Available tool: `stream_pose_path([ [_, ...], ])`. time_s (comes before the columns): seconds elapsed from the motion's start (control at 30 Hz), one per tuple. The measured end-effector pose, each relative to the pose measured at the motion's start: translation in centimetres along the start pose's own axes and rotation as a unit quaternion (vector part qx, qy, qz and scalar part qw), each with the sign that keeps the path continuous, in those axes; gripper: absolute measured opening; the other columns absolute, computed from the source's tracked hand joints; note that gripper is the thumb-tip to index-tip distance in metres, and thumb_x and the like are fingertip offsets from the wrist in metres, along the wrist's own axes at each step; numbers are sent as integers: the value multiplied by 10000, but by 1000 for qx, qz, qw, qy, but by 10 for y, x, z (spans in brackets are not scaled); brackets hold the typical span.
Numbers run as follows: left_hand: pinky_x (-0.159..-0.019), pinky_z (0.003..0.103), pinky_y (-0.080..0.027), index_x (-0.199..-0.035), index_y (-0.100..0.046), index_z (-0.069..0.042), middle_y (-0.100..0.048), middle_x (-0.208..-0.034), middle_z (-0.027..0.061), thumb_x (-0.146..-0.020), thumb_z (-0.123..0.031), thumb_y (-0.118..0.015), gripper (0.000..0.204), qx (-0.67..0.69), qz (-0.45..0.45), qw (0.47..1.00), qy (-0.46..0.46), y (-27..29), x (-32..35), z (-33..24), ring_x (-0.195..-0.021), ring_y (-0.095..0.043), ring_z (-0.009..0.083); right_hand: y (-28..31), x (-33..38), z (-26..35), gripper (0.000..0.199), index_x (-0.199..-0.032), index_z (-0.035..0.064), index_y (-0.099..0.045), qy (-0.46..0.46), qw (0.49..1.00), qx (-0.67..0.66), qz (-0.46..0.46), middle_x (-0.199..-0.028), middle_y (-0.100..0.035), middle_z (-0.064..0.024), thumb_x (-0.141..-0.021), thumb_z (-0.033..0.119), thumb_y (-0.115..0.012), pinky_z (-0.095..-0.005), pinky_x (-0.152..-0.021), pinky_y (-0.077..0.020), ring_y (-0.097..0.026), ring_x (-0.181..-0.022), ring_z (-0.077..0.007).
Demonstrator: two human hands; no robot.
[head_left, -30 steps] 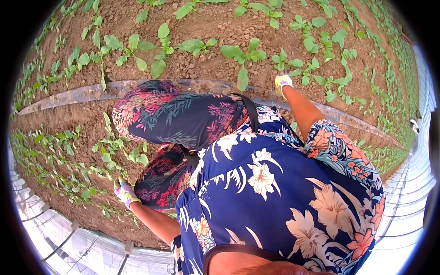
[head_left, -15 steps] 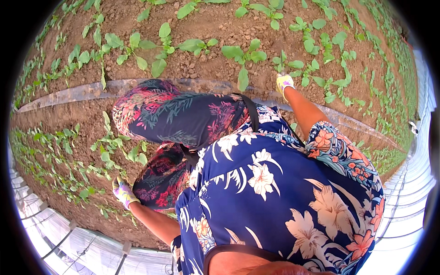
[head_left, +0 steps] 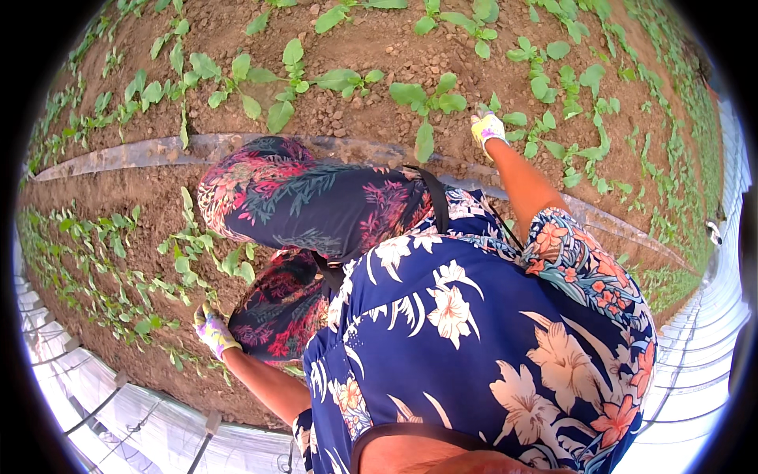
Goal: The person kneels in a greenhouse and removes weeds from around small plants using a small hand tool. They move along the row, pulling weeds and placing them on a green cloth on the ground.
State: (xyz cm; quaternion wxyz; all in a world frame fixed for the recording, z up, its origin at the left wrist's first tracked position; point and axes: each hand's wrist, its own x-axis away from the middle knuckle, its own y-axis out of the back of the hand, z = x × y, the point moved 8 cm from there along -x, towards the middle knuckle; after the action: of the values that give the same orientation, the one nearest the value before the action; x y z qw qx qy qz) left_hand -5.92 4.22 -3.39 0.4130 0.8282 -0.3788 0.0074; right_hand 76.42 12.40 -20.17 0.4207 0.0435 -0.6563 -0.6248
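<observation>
Two gloved hands are down among low green seedlings in brown, crumbly soil. The left hand (head_left: 212, 330), in a pale patterned work glove, rests low on the left at the near edge of a cluster of small leafy seedlings (head_left: 197, 253); its fingers look curled toward the ground, but whether they pinch a stem cannot be told. The right hand (head_left: 487, 126), in a similar glove, reaches far to the right and sits just beside a broad-leaved young plant (head_left: 429, 99); its fingers are bunched downward, and what they grip, if anything, is hidden. Between the hands a long strip of clear plastic film (head_left: 158, 148) runs left to right across the bed, parting the far row of larger plants from the near row of smaller ones. The person's blue shirt with white and orange flowers (head_left: 466, 332) and dark flowered trousers (head_left: 316, 205) fill the middle. As a judgement, the work is mid-way: both rows are thick with green on either side of the hands, and bare soil shows around the far plants. White ribbed sheeting (head_left: 95, 419) curves along the near edge.
</observation>
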Motion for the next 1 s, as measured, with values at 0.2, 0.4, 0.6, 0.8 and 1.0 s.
stream_pose_path([
  [0.2, -440, 203, -308, -923, -613, -68, -471, -618, -48, -905, -213, -569, 152, 17, 1, 1000, 2, 9, 3, 1, -492, -388, 39, 2, 22, -5, 485, -1169, -34, -502, 13, 1000, 4, -16, -1056, -594, -285, -879, 354, -504, -456, -865, -452, -573, -1016, -402],
  [0.4, -467, 208, -318, -947, -591, -76, -470, -639, -54, -924, -244, -548, 175, -29, -1, 999, 13, 12, 14, -5, -524, -387, 41, 2, 17, -2, 493, -1193, -27, -482, 59, 998, -7, -17, -1023, -606, -276, -889, 360, -485, -466, -850, -451, -579, -989, -408],
  [0.6, -439, 211, -308, -911, -615, -61, -465, -610, -45, -913, -221, -556, 171, 1, 0, 1000, -4, 11, 15, -11, -491, -390, 44, -2, 5, 6, 506, -1220, 15, -482, 85, 978, 158, 104, -1099, -592, -256, -862, 371, -517, -446, -894, -448, -569, -1046, -380],
  [0.8, -461, 218, -294, -929, -608, -68, -479, -640, -53, -914, -231, -565, 169, 8, -9, 1000, 0, 23, 13, -3, -529, -374, 48, 17, 17, 21, 461, -1204, 30, -493, 101, 993, 56, 24, -1124, -586, -246, -878, 357, -488, -442, -905, -439, -556, -1073, -371],
  [1.0, -459, 216, -293, -933, -605, -60, -469, -632, -51, -917, -219, -559, 166, 3, -7, 1000, 2, 13, 18, -7, -522, -371, 50, 9, -14, 14, 475, -1169, 22, -503, 150, 975, 135, 97, -1078, -599, -256, -877, 397, -488, -440, -881, -449, -561, -1041, -403],
])
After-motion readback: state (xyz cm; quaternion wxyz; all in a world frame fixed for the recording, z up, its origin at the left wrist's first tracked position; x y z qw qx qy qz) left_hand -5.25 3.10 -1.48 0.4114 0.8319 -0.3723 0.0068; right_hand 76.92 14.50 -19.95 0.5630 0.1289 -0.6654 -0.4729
